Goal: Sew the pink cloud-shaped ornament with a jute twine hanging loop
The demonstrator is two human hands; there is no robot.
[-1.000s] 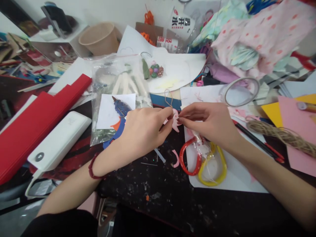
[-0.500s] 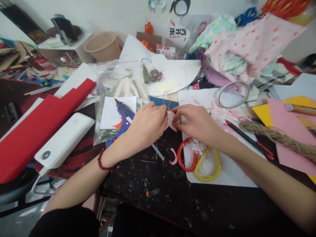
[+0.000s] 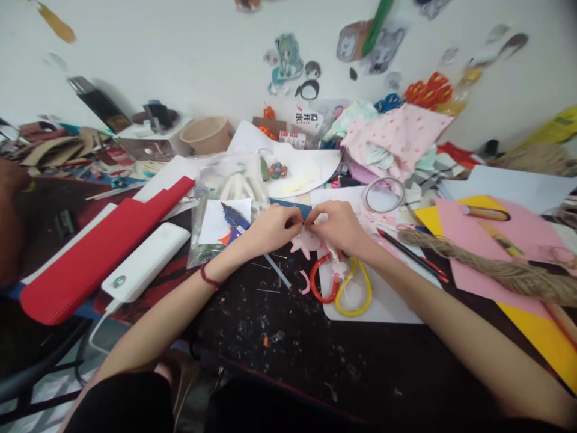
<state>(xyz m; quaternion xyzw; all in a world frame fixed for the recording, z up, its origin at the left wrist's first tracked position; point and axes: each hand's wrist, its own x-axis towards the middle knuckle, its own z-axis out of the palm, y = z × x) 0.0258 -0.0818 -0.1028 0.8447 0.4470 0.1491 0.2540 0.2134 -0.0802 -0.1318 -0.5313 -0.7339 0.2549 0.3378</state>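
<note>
A pink cutout [image 3: 307, 243] with pointed lobes hangs just under my fingertips, over the dark table. My left hand [image 3: 276, 228] is closed in a pinch at its top edge, where a thin twine loop is attached. From the other side my right hand [image 3: 334, 224] pinches the same spot, its fingertips almost meeting the left ones. The fingers hide most of the twine. Below them lie a curved pink scrap [image 3: 305, 282], a red ring [image 3: 319, 287] and a yellow ring [image 3: 360, 300]. A blue glue gun [image 3: 234, 219] is beside my left hand, near a clear glue stick [image 3: 277, 270].
On the left are a long red case [image 3: 108, 249] and a white power bank [image 3: 146, 261] with a cable. Twine [image 3: 487, 264], pens [image 3: 412, 255] and pink paper [image 3: 464, 222] lie right. A tape roll [image 3: 384, 194] stands behind. Another person's arm [image 3: 11, 219] shows far left.
The view has tilted up and shows more wall. My fingertips have moved from the pink cutout's sides to its top, and the twine loop that stood above it is now hidden.
</note>
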